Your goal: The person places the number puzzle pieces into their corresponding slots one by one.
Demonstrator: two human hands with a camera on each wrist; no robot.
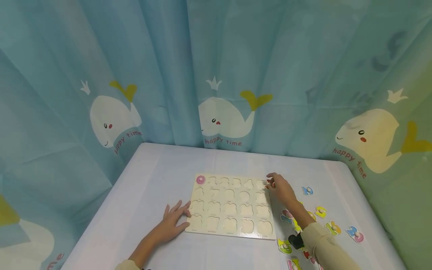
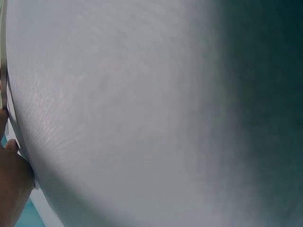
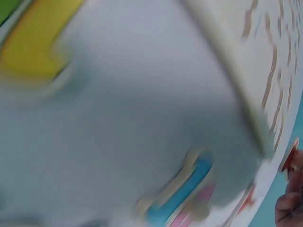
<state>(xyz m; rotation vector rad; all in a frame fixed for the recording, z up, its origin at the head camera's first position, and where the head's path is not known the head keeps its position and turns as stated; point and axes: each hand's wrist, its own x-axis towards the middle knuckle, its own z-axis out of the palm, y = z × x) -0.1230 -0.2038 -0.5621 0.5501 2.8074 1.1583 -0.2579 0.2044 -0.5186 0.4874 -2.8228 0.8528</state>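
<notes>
A pale wooden peg-puzzle board (image 1: pixel 221 236) lies on the table, with rows of cut-out recesses. A pink round piece (image 1: pixel 200 180) sits in its far left recess. Beside the board's left edge my left hand (image 1: pixel 172 224) rests with fingers spread, fingertips right at the edge. My right hand (image 1: pixel 281 190) is over the board's far right corner. Between thumb and fingers it pinches a small red puzzle piece (image 3: pixel 289 158), mostly hidden by the fingers in the head view. In the left wrist view only part of the left hand (image 2: pixel 14 179) shows.
Right of the board lie loose knobbed pieces: a blue one (image 1: pixel 307 190), a yellow one (image 1: pixel 321 212), a blue-and-pink one (image 1: pixel 355 234) and several more under the right forearm. A whale-printed curtain (image 1: pixel 168 75) hangs behind the white table (image 1: pixel 162 172).
</notes>
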